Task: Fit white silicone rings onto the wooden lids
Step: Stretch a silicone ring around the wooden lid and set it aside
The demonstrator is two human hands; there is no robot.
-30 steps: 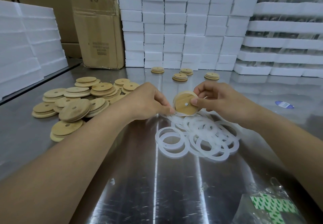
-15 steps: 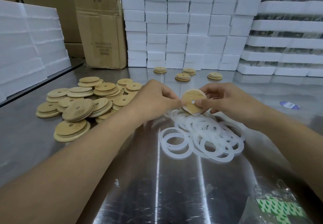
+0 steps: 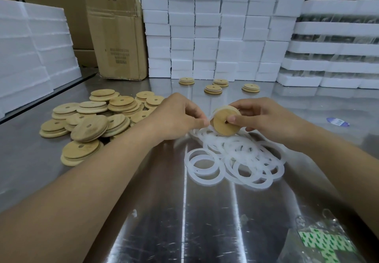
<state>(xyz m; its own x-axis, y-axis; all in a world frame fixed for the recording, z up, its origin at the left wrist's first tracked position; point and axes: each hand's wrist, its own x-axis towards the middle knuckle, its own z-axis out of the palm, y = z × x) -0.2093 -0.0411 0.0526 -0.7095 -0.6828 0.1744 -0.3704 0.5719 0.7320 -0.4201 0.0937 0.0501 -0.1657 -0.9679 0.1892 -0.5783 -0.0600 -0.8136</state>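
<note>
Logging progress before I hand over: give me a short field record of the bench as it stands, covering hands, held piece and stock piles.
left hand: pinches the white ring at the held lid's left edge
right hand: grips the held lid, thumb by its centre hole
held lid: tilted on edge, over the far side of the loose rings
loose rings: overlapping heap on the steel table
bare lids: heap at left
back lids: four, set apart; look ringed

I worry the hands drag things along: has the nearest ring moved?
No. The nearest ring keeps its spot relative to the lid heap.
</note>
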